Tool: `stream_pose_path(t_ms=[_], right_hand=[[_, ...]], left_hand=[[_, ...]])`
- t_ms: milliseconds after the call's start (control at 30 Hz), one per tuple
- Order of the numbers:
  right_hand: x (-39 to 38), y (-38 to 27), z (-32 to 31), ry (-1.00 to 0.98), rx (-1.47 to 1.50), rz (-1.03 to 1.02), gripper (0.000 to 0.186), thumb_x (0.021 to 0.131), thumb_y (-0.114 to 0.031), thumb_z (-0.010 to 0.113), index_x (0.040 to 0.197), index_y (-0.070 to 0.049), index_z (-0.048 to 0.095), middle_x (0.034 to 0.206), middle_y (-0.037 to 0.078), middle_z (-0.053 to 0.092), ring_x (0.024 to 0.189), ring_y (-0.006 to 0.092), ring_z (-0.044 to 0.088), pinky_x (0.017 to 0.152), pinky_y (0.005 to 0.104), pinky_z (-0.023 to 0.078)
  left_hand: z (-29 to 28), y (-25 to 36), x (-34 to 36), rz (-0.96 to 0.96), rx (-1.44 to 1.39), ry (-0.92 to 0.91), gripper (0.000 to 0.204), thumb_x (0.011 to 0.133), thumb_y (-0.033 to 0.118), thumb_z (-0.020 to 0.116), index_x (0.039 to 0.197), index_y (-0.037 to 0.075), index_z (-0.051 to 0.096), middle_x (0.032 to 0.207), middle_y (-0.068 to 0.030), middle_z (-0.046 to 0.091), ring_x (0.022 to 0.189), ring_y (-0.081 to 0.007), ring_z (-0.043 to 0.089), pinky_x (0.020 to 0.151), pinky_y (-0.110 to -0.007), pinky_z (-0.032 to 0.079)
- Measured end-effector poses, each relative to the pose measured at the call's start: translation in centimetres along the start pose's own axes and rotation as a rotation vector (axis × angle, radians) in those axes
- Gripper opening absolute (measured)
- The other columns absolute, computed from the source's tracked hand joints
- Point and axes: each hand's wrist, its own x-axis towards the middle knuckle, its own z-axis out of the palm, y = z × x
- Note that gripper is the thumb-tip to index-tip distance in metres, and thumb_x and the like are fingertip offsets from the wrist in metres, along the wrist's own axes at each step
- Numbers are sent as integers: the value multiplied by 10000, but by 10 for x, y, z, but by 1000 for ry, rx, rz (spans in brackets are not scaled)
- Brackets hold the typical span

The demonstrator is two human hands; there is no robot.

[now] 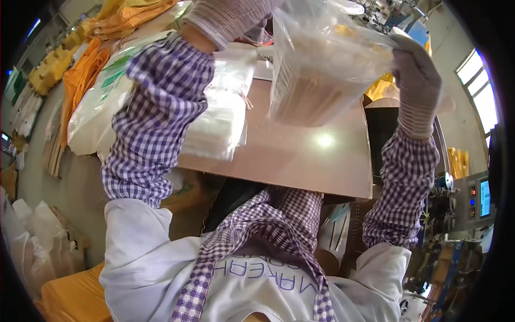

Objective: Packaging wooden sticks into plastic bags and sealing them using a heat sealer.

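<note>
A clear plastic bag with light brown contents hangs above the brown table. My right hand, in a grey glove, grips the bag's upper right side, its fingers curled into the plastic. My left hand, also gloved, is raised at the top edge beside the bag's upper left; its fingers are hidden. A stack of clear plastic bags lies on the table below and left of the held bag, partly behind my left forearm.
Orange sacks and white plastic sheeting with green print lie at the left. White bundles stand at the lower left. A machine with a lit screen is at the right. Metal equipment is behind the bag.
</note>
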Motion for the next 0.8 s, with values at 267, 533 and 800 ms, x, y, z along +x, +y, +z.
stream_pose_path(t_ms=[267,533,800], right_hand=[[-32,68,7,-304,-181,286,113,786,-6,517,840,16,614,687,18,570,657,63,494,618,205,430],[15,139,42,-257,-297,114,125,770,-33,536,849,8,624,677,53,591,639,100,542,623,224,458],[30,373,47,249,312,880,653,672,11,488,1316,-33,391,1097,99,516,779,165,533,710,237,449]], left_hand=[[62,-42,-20,-184,-217,180,309,806,231,609,1055,50,581,844,-52,629,723,-104,570,677,-264,486],[191,-116,-45,-260,-853,79,841,689,296,766,1343,63,292,1228,-61,476,1084,-160,464,908,-294,404],[242,-185,12,-604,-1199,-42,512,685,210,694,1139,29,542,1030,-56,594,945,-163,552,852,-286,432]])
